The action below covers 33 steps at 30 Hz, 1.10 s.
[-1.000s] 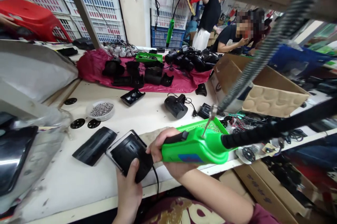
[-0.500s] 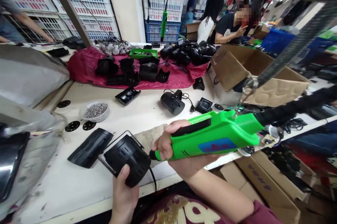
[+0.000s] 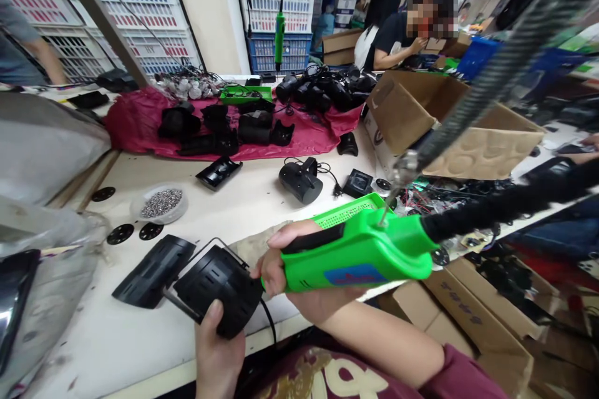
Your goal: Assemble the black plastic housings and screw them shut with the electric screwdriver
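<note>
My left hand [image 3: 219, 346] grips a black slotted plastic lamp housing [image 3: 213, 286] from below, thumb on its near side. A thin metal bracket [image 3: 180, 304] loops around the housing, and a black cable hangs from its right end. Wrapped around a green electric screwdriver [image 3: 355, 255] is my right hand [image 3: 311, 308]. The screwdriver lies nearly level, its nose up against the housing's right end; my fingers hide the tip. Left of the housing a curved black shell [image 3: 154, 271] rests on the table.
A tub of screws [image 3: 161, 202] stands behind the shell. An assembled black lamp [image 3: 301, 180] sits farther back, before a pink sheet [image 3: 187, 148] of black parts. A cardboard box [image 3: 486, 152] is at right. A spring hanger [image 3: 477, 93] holds the screwdriver. Other people are in the background.
The screwdriver and my right hand have shifted slightly left and down in view, closer against the housing. The whole scene has moved a little left as the camera turned.
</note>
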Available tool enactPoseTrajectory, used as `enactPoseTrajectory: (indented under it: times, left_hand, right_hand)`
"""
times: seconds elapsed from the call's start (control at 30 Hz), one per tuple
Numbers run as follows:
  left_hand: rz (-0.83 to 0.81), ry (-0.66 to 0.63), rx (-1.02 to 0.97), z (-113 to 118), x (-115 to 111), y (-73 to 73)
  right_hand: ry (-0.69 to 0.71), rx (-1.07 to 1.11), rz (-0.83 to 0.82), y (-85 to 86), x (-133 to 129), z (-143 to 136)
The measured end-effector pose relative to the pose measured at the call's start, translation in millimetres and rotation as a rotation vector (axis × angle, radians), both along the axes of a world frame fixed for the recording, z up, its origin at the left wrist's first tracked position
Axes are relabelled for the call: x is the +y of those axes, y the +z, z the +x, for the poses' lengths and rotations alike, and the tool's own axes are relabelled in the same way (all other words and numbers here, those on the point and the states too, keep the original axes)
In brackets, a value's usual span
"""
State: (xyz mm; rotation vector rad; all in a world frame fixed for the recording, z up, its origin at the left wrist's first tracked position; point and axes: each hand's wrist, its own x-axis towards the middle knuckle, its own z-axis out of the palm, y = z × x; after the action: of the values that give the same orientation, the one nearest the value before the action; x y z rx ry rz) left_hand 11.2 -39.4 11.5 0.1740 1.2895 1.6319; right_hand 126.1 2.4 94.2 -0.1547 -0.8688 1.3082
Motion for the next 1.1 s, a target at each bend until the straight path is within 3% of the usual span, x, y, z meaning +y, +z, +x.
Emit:
enactPoseTrajectory:
  times: [0.23, 0.53, 0.7, 0.87, 1.0, 1.1]
  left_hand:
    - [0.052, -0.031, 0.005, 0, 1, -5.4]
    - [0.064, -0.124, 0.066, -1, 5, -2.1]
    - [0.026, -0.134, -0.001, -9, 2, -5.3]
    - [-0.02, -0.08, -0.038, -9, -2, -5.0]
    - [-0.053, -0.016, -0.021, -8, -1, -1.2]
    - [-0.005, -0.038, -0.032, -9, 0, -1.2]
  right_hand:
    - [0.013, -0.113, -0.14, -13.5, 6, -15]
    - [0.061, -0.191, -0.165, -27.9, 20, -9]
    - [0.097, -0.116, -0.065, -14.5, 9, -5]
    - [0.189, -0.128, -0.171, 10.9, -7, 10]
    - [0.031, -0.006, -0.014, 13.8, -4, 20]
    - [-0.054, -0.001, -0.005, 9.5, 2, 22]
